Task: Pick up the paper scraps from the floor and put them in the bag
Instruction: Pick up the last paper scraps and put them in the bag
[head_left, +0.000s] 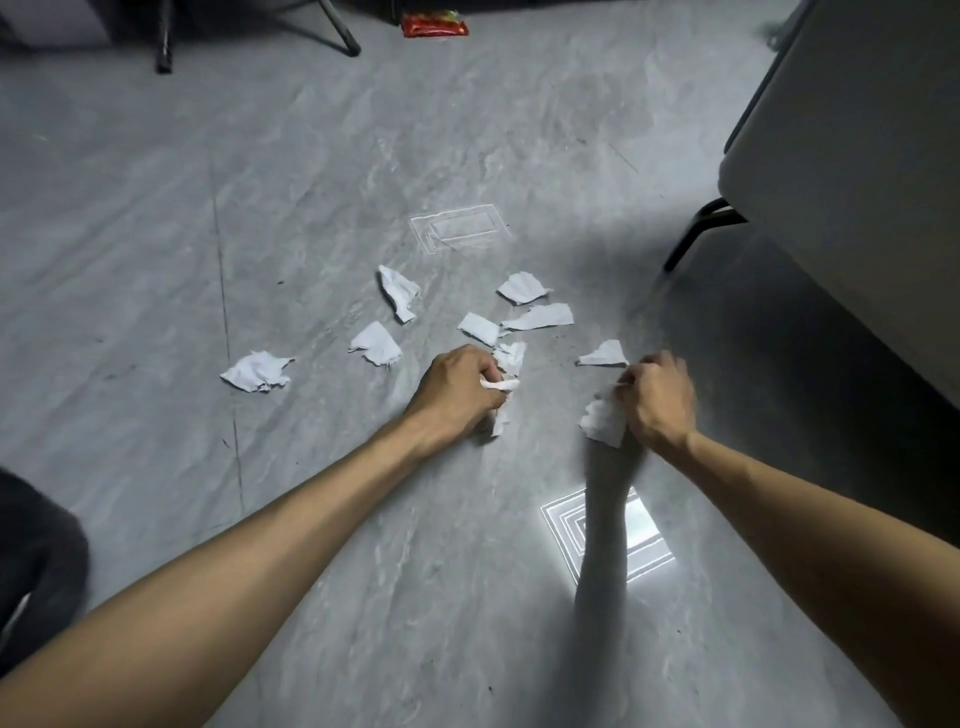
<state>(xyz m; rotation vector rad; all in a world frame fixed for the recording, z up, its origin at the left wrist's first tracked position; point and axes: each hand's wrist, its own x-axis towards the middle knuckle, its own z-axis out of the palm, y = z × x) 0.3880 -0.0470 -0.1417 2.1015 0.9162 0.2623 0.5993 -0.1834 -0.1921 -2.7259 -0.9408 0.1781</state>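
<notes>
Several white paper scraps lie on the grey floor ahead of me: one at the left (256, 371), one beside it (376, 343), a crumpled one farther back (398, 291), and a cluster at the centre right (524, 288). My left hand (460, 387) is closed around crumpled scraps (500, 385), next to another scrap (511, 356). My right hand (657, 397) grips a white scrap (602, 422) that hangs below its fingers, just beneath a loose scrap (605, 355). No bag shows in this view.
A grey table (852, 171) with a black leg (698, 228) stands at the right. Black tripod legs (340, 28) and a red packet (435, 25) are at the far edge. A dark shape (36, 561) sits at the lower left. Light reflections mark the floor (639, 535).
</notes>
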